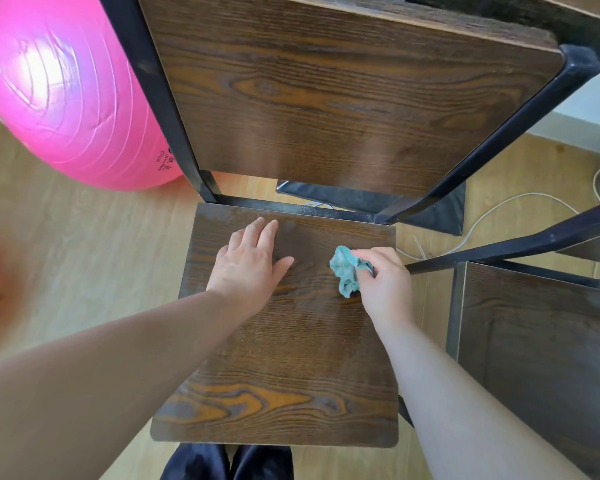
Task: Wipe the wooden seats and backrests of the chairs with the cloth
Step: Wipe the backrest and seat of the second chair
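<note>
Seat: the dark brown, square, wood-grain chair seat (pixel 291 358) fills the middle of the view, with its front edge nearest the person.
Cloth: the small crumpled turquoise cloth (pixel 343 273) lies bunched on the seat, in the back half and toward the right edge.
Right hand: the right hand (pixel 387 284) pinches the cloth between thumb and curled fingers and holds it down on the wood.
Left hand: the left hand (pixel 250 265) lies flat on the back-left part of the seat with its fingers straight, gripping nothing and well apart from the cloth.
Backrest: the broad, dark, wood-grain backrest panel (pixel 343 98) rises from the seat's back edge inside a black metal frame (pixel 160 98).
Next chair: a second dark wooden seat (pixel 541 341) stands just beside the right edge.
Surroundings: a large pink exercise ball (pixel 66 91) rests on the light wooden floor (pixel 84 254) to the left, and a white cable (pixel 492 209) runs behind the chair on the right.
Step in hand: this looks like wiping this seat, with the backrest likely next.
Doing it well: spreading the cloth flatter would cover more wood per pass. Overlapping strokes along the grain should run from the back edge to the front edge. The pale haze along the back and left edges looks like dust, so those edges and corners need attention. The left hand should move off each patch before it is wiped.
</note>
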Action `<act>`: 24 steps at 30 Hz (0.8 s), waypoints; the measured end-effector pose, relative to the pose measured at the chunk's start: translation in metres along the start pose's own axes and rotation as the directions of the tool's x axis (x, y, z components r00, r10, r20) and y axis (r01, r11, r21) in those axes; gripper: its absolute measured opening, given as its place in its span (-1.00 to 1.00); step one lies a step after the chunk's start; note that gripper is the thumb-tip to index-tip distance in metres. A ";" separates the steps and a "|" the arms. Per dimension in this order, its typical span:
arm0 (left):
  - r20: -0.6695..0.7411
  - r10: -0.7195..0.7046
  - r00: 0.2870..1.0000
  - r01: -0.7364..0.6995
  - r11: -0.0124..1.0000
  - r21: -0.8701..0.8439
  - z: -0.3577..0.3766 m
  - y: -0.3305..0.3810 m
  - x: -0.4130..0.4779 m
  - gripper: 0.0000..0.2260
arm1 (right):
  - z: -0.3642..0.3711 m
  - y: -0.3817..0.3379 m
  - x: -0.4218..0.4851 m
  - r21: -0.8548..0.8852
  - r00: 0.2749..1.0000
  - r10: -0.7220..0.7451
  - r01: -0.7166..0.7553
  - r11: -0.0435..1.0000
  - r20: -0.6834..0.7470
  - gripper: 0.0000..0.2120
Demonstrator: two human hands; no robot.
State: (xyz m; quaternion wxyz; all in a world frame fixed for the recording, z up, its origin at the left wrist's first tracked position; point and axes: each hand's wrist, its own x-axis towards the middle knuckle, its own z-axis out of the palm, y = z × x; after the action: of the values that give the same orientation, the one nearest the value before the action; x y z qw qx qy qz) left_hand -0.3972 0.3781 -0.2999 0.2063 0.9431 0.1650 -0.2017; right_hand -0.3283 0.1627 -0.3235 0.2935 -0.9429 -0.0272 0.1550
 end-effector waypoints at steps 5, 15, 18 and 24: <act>-0.005 0.013 1.000 -0.013 1.000 0.000 0.000 0.000 -0.002 -0.40 | 0.000 -0.004 -0.007 -0.021 0.999 0.035 -0.034 0.999 0.042 -0.72; -0.023 0.019 1.000 -0.020 1.000 -0.019 -0.001 0.000 -0.004 -0.39 | 0.027 -0.016 -0.006 -0.216 0.999 0.011 -0.017 0.976 -0.031 -0.61; -0.029 0.014 0.999 -0.014 1.000 -0.026 -0.002 -0.005 -0.004 -0.39 | 0.025 -0.020 0.002 -0.194 0.998 -0.001 -0.010 0.981 -0.057 -0.75; -0.038 -0.004 0.999 0.004 1.000 -0.015 -0.005 -0.018 0.003 -0.39 | -0.002 -0.033 0.058 -0.141 0.978 -0.203 0.195 0.971 -0.047 -0.76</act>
State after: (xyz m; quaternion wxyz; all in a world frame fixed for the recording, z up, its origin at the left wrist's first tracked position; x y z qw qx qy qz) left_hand -0.4004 0.3971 -0.3027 0.2099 0.9450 0.1722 -0.1827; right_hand -0.2712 0.1970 -0.3191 0.2433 -0.9576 -0.1230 0.0936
